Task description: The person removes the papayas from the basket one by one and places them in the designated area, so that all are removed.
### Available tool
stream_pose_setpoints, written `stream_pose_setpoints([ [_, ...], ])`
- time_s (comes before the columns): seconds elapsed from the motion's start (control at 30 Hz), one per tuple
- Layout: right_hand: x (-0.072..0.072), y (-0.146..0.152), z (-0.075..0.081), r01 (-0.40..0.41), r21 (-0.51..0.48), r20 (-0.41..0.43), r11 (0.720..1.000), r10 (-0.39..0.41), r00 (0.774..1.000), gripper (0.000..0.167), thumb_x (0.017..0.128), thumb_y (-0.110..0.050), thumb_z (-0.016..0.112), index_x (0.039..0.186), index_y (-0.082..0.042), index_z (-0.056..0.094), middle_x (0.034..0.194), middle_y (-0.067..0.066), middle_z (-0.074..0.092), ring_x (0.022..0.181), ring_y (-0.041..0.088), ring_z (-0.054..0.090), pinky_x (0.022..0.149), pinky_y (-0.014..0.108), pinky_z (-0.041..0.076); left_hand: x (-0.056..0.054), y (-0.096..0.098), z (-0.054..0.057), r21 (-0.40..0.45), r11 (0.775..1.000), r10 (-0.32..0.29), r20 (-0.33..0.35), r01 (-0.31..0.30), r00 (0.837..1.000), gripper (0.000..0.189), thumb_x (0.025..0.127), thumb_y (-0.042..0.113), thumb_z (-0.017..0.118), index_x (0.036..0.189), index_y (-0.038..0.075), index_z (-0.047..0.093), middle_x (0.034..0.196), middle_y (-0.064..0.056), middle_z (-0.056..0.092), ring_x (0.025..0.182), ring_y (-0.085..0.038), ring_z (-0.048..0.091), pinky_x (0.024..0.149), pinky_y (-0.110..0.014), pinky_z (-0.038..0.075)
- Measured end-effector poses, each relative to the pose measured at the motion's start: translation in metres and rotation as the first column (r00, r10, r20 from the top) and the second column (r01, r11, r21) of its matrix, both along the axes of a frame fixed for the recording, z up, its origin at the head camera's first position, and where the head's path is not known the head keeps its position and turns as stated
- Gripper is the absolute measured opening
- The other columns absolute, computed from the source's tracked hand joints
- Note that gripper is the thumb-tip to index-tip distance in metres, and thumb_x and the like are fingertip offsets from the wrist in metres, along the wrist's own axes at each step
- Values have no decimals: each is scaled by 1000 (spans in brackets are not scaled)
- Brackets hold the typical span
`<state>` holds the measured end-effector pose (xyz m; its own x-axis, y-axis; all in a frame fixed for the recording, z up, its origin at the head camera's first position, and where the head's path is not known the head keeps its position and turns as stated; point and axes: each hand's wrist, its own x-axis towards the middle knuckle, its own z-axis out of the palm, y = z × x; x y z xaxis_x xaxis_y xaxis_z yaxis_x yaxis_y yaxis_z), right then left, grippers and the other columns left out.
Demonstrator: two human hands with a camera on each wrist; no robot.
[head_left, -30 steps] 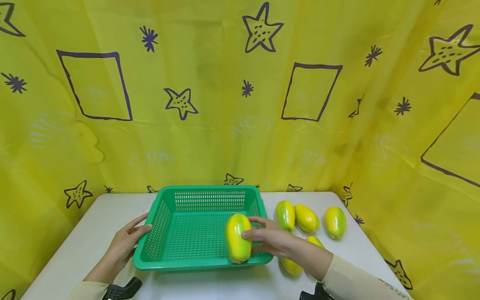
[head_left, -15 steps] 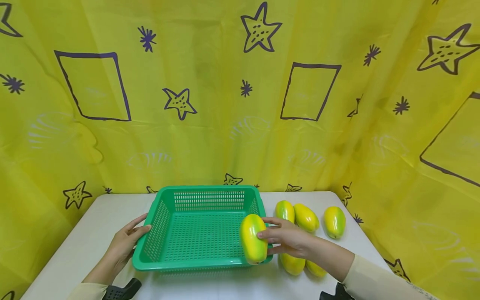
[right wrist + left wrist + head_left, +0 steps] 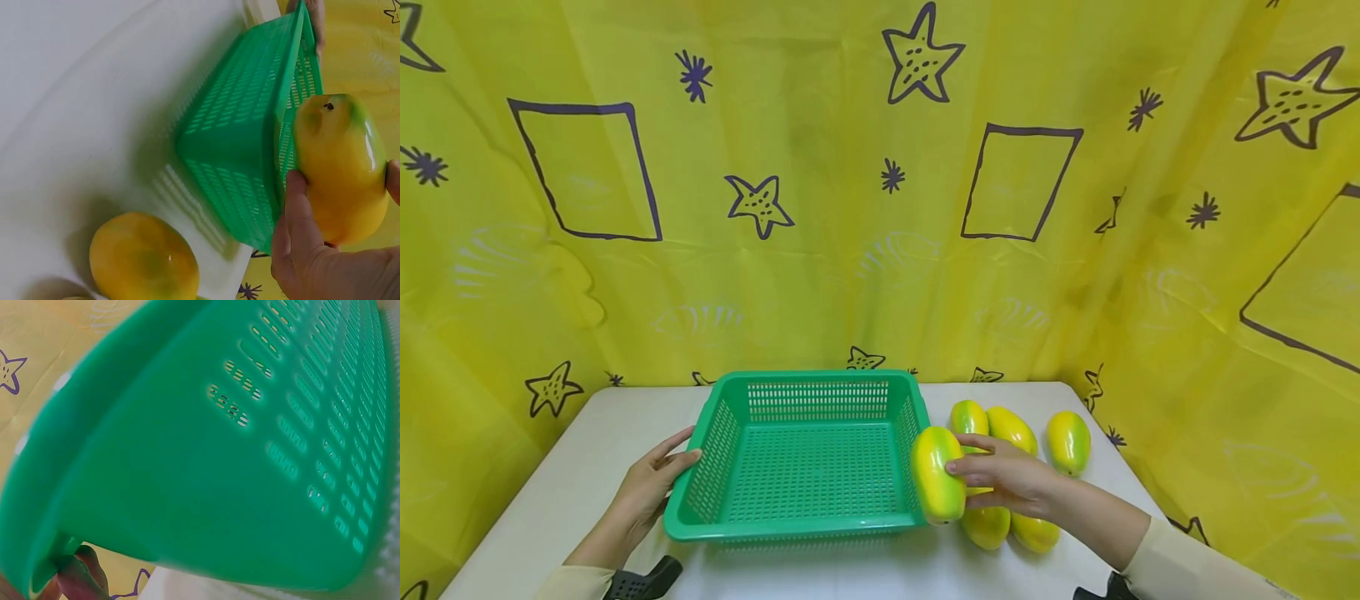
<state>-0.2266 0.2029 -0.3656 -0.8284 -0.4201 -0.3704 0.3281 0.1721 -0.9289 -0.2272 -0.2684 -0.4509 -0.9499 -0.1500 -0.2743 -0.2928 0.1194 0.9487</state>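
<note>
My right hand (image 3: 1009, 477) grips a glossy yellow-green papaya (image 3: 937, 477) by its side. In the head view this fruit covers part of the right rim of the green plastic basket (image 3: 816, 527). The right wrist view shows the papaya (image 3: 342, 178) held between thumb and fingers beside the basket wall (image 3: 231, 94). At the basket's left side, my left hand (image 3: 651, 479) holds the rim, thumb on top. Fingertips (image 3: 81, 578) show under the rim in the left wrist view. Nothing lies on the visible basket floor.
Several more papayas lie on the white table (image 3: 880, 575) right of the basket, including one apart at far right (image 3: 1068, 442) and one near the front (image 3: 1035, 533). My right hand partly hides some. A yellow patterned curtain (image 3: 820, 292) stands behind and around the table.
My right hand has carried the papaya rightward, from over the basket's inside to its right rim. The left hand and the basket have stayed in place.
</note>
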Motion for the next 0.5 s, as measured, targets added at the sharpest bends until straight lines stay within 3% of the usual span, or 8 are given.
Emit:
stream_pose_setpoints([
  [0.3,7,21,1,17,-2,-7,1000,-17,1000,86,92,-15,65,152,10,8,131,20,55,108,23,62,94,51,52,0,1,1,9,1000,-5,-3,5,1000,77,95,35,66,157,12,26,102,5,62,84,-8,64,72,-31,58],
  [0.5,8,36,1,60,48,2,997,-61,998,86,93,-16,65,152,8,7,133,21,52,112,25,59,96,52,51,0,0,0,3,1000,-2,0,2,1000,77,95,35,66,157,12,26,104,5,62,84,-7,64,72,-31,59],
])
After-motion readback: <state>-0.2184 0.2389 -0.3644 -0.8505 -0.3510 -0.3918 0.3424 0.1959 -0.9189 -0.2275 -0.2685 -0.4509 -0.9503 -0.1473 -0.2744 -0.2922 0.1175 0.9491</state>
